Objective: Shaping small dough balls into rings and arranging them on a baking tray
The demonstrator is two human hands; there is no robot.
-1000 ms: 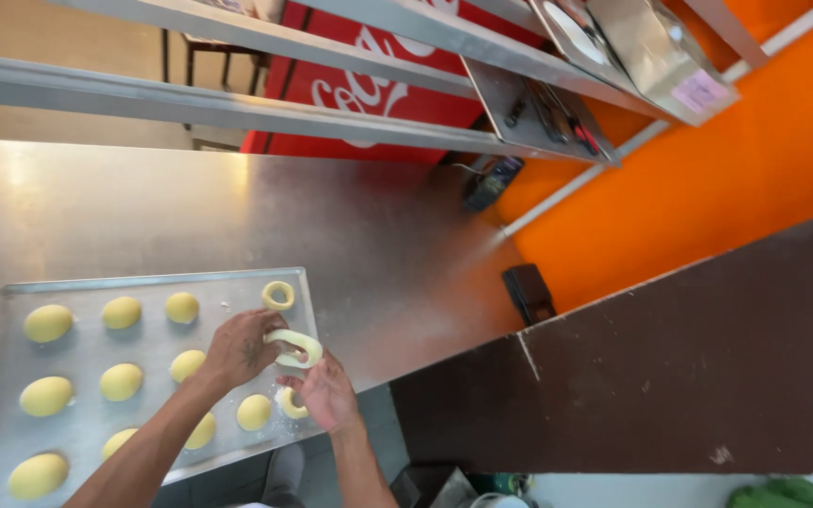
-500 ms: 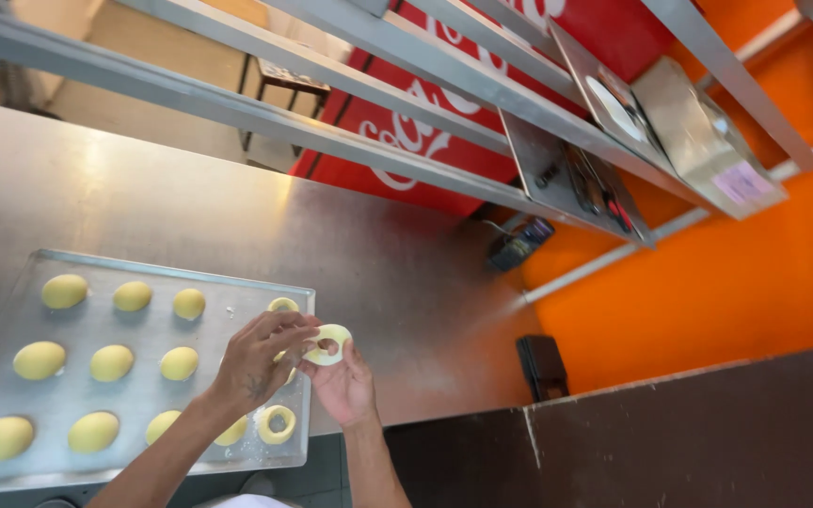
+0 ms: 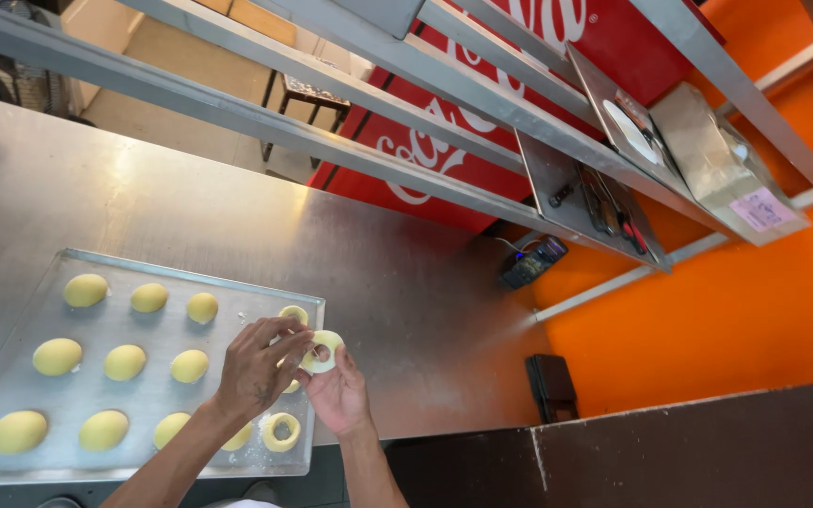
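Two hands: both meet on one dough ring (image 3: 321, 350), held just above the right rim of the tray (image 3: 11, 452), close to the person's body.
Right hand (image 3: 338, 393): palm up beneath the ring, fingers curled loosely around its lower edge, cradling rather than squeezing.
Left hand (image 3: 256, 365): comes in from the tray side, fingertips pinching the ring's left edge; thumb and forefinger closed on the dough.
Ring's position: it lies up and to the right of the left fingers and directly over the right fingertips; its hole faces the camera, so the ring stands nearly flat-on to the view, with no long axis to speak of.
Nearer hand: both touch it; the right one carries it from below.
Finished ring (image 3: 281, 431): flat on the tray, just below the left wrist, near the front right corner.
Second ring (image 3: 294, 315): on the tray just beyond the hands, at the end of the far row.
Dough balls (image 3: 125, 361): yellow, in rows across the tray, left of the hands.
Steel table (image 3: 406, 301): bears the tray.
Farther off: a dark handheld device (image 3: 534, 261) near the orange wall (image 3: 736, 310).
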